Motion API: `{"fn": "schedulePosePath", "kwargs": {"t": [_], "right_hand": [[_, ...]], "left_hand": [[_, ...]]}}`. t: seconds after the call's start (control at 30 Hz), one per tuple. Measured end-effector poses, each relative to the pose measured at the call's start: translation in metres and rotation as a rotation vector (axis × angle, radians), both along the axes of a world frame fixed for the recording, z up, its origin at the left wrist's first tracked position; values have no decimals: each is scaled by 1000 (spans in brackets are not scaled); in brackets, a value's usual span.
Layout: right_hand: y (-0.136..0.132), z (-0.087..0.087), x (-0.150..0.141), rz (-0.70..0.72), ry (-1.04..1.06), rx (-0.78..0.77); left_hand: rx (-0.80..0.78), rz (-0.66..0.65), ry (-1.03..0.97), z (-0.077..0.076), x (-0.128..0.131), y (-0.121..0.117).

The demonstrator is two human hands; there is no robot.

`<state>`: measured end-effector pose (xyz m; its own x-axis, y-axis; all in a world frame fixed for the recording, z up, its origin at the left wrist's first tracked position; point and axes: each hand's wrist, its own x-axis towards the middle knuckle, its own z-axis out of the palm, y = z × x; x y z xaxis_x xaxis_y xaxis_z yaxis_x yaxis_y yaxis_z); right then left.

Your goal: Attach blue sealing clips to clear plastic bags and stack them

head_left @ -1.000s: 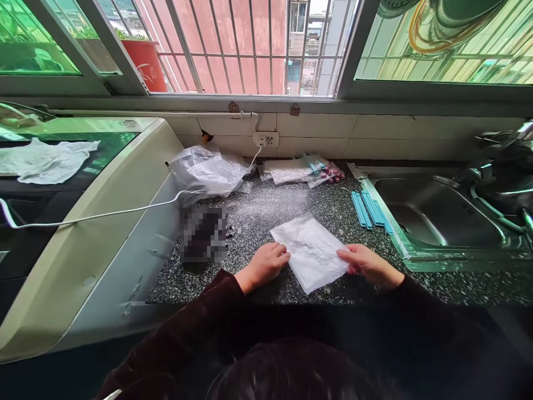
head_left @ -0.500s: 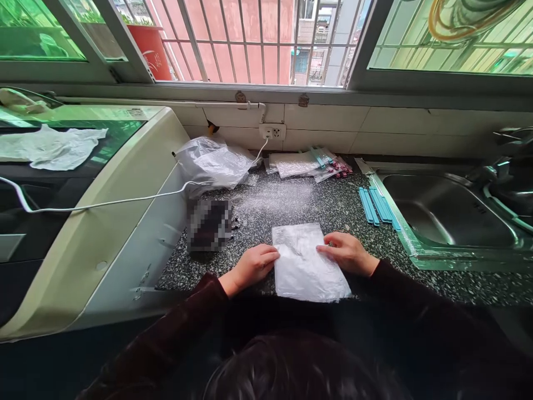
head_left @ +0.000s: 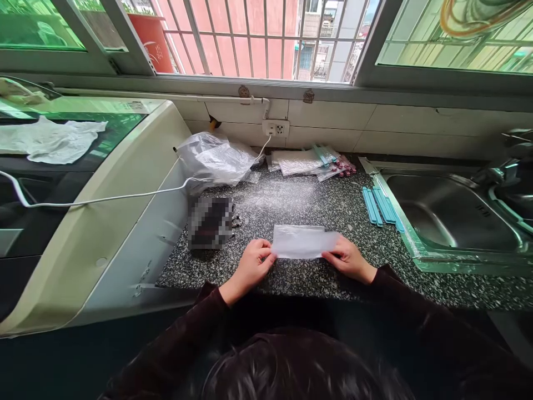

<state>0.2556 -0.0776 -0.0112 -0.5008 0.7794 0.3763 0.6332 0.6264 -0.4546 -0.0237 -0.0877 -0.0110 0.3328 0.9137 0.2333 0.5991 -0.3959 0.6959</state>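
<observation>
A thin, whitish plastic bag (head_left: pixel 302 241) is doubled over into a short, wide band on the speckled countertop (head_left: pixel 275 278). My left hand (head_left: pixel 254 264) pinches its left end between thumb and fingers. At the opposite end, my right hand (head_left: pixel 348 259) grips the bag the same way, with the thumb in front along the lower edge. The right part of the band looks hazy where the layers overlap.
Blue sealing clips (head_left: pixel 381 205) lie beside the steel sink (head_left: pixel 458 216) on the right. Flat plastic packets (head_left: pixel 300 162) and a heap of clear plastic bags (head_left: pixel 220 158) rest along the wall. A white cable (head_left: pixel 137 197) crosses to the socket (head_left: pixel 276 128); a pixelated dark object (head_left: pixel 211 222) lies left.
The bag lay flat and long toward me; its near part is now folded up and away, making it much shorter. Both hands have shifted to grip its ends, and the view has moved slightly.
</observation>
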Motion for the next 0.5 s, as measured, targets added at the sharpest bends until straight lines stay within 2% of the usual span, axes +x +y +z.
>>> {"fn": "schedulePosePath", "kwargs": {"t": [0.17, 0.33, 0.5], "right_hand": [[-1, 6, -5, -118, -6, -191], [-1, 11, -6, -160, 157, -323], [1, 9, -11, -307, 136, -354]], "left_hand": [[-13, 98, 72, -1, 4, -1], [-13, 121, 87, -3, 7, -2], [5, 155, 94, -4, 9, -2]]}}
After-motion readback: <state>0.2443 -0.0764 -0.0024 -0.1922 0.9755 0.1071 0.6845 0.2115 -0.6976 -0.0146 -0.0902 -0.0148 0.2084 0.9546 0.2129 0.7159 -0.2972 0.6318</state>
